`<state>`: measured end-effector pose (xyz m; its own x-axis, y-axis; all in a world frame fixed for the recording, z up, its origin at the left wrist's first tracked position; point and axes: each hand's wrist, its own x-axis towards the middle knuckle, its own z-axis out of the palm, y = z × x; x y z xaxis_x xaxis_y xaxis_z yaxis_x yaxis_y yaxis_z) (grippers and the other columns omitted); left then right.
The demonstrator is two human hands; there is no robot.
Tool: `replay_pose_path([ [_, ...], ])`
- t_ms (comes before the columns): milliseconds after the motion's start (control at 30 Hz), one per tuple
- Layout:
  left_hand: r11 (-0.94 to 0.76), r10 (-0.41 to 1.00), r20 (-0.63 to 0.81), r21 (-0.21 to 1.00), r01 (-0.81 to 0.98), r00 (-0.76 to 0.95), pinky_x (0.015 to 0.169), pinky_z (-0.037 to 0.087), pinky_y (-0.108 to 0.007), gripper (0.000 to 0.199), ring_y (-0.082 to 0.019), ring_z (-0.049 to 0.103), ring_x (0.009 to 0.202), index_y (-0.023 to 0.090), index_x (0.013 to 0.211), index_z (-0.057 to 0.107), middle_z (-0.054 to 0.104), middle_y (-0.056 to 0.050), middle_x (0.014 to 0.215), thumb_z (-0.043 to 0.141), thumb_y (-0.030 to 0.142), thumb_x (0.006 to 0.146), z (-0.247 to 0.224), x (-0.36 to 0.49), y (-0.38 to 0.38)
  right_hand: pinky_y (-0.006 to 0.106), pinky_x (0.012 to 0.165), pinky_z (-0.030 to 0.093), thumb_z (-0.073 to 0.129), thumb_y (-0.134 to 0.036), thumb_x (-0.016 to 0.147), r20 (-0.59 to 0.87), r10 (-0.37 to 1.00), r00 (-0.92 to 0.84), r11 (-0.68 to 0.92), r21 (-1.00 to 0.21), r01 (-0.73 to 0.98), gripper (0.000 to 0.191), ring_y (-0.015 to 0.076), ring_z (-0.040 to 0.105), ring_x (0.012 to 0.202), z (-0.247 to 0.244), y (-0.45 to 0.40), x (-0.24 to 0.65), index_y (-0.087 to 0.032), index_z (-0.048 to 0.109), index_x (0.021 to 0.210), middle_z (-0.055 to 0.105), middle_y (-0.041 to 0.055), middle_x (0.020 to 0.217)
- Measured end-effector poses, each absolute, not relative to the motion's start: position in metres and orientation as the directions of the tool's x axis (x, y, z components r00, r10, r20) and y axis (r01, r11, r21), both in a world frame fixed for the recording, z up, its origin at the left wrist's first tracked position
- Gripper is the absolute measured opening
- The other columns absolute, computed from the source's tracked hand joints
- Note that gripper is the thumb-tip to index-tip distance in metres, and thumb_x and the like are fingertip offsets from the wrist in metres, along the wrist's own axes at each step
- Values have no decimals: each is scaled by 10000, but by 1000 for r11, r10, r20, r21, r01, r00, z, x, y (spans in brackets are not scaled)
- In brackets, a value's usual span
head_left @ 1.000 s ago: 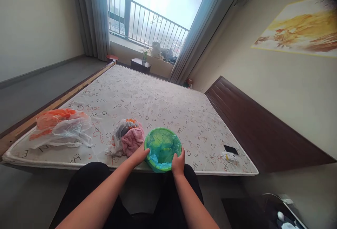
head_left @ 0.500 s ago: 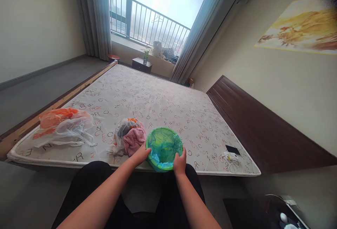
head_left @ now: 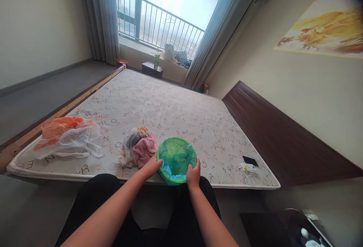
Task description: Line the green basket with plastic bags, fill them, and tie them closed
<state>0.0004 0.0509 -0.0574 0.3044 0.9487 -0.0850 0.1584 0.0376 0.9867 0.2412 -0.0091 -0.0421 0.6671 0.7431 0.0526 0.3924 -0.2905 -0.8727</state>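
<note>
A green round basket (head_left: pixel 176 158) lined with a thin blue-green plastic bag is held at the mattress's near edge, above my knees. My left hand (head_left: pixel 153 166) grips its left rim, thumb on the inside. On the opposite side my right hand (head_left: pixel 193 173) closes round the rim, thumb also over the edge. Just left of the basket lies a pink cloth (head_left: pixel 144 151) against a clear plastic bag (head_left: pixel 131 145) with grey and orange things inside. Farther left are crumpled orange and white plastic bags (head_left: pixel 70 135).
The mattress (head_left: pixel 159 99) with printed letters spreads ahead. A black phone (head_left: pixel 250 160) and white cable (head_left: pixel 249 171) lie near its right corner. A dark headboard (head_left: pixel 263 137) stands to the right, a small dark table (head_left: pixel 152 69) beyond the far edge.
</note>
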Motion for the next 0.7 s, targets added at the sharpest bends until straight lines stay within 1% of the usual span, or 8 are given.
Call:
replay_pose_path([
  [100,38,948,-88,985,166,307,1215,331,-469,571,-340,512,1360,69,1357,509,583,-220,1430,521,178,796,-59,1,51,485,1222,337,485,-336,756,47,748,662,-292,-873,391,786,348,439,1465,-41,-9,241,-82,452,1499,498,192,1545],
  [233,56,954,-100,985,160,283,1207,346,-473,587,-335,514,1368,90,1353,510,608,-199,1406,548,205,779,-65,2,53,483,1212,354,498,-324,752,50,738,672,-289,-878,382,760,342,457,1455,-40,-9,241,-110,477,1481,521,175,1530],
  [433,53,959,-96,985,162,268,1203,351,-463,608,-345,519,1375,90,1355,530,604,-227,1405,556,252,770,-72,2,54,496,1204,362,507,-323,753,62,739,671,-279,-878,389,748,348,471,1444,-41,-8,241,-109,484,1470,537,182,1512],
  [700,53,960,-91,988,147,264,1206,346,-480,574,-342,525,1361,95,1334,547,615,-203,1406,559,238,778,-67,2,52,503,1195,373,498,-342,755,45,748,662,-289,-876,385,769,355,465,1444,-40,-8,241,-109,460,1487,529,183,1515],
])
